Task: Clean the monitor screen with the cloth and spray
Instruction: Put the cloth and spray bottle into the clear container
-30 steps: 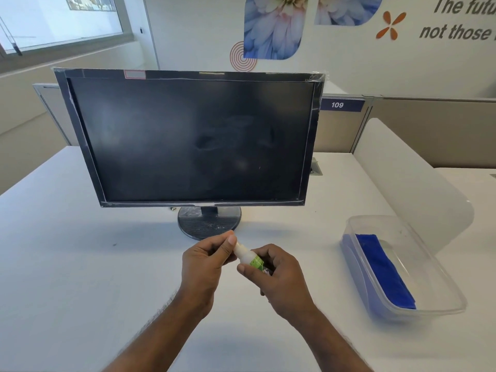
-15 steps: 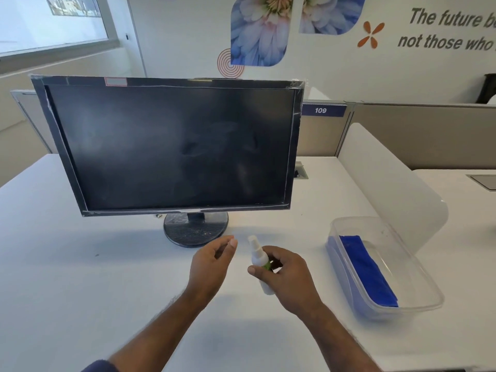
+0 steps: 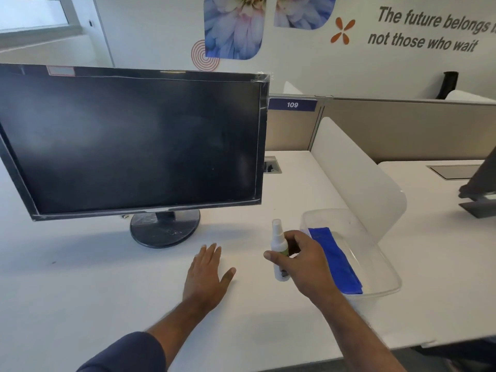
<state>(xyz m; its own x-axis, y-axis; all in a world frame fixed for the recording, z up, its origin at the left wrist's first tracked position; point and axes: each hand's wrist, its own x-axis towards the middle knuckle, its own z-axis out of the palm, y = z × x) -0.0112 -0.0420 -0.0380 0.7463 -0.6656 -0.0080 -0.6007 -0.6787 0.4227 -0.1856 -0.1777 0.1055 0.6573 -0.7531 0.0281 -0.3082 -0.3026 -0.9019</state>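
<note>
The left hand (image 3: 208, 275) has let go and lies flat on the surface (image 3: 80, 291); the right hand (image 3: 303, 260) alone grips the spray bottle (image 3: 277, 238), apparently ready to spray the monitor screen (image 3: 134, 146).

Place: an open-plan office, seen from a seat at one workstation.
Desk: a long white desk (image 3: 80, 277) carrying a black monitor (image 3: 134, 140) at 11 o'clock.
Partitions: beige cubicle panels (image 3: 402, 127) run across at 1 o'clock, with a frosted divider (image 3: 357, 173) between seats.
Numbering: a blue tag reading "109" (image 3: 292, 105) marks the station.
Cabling: a cable hatch (image 3: 271, 165) is set into the desk at 12 o'clock.
Wall: flower graphics (image 3: 233, 25) and a motivational slogan (image 3: 426, 30) at 1 o'clock.
Neighbour: a second monitor's stand (image 3: 477, 200) at 3 o'clock.
</note>
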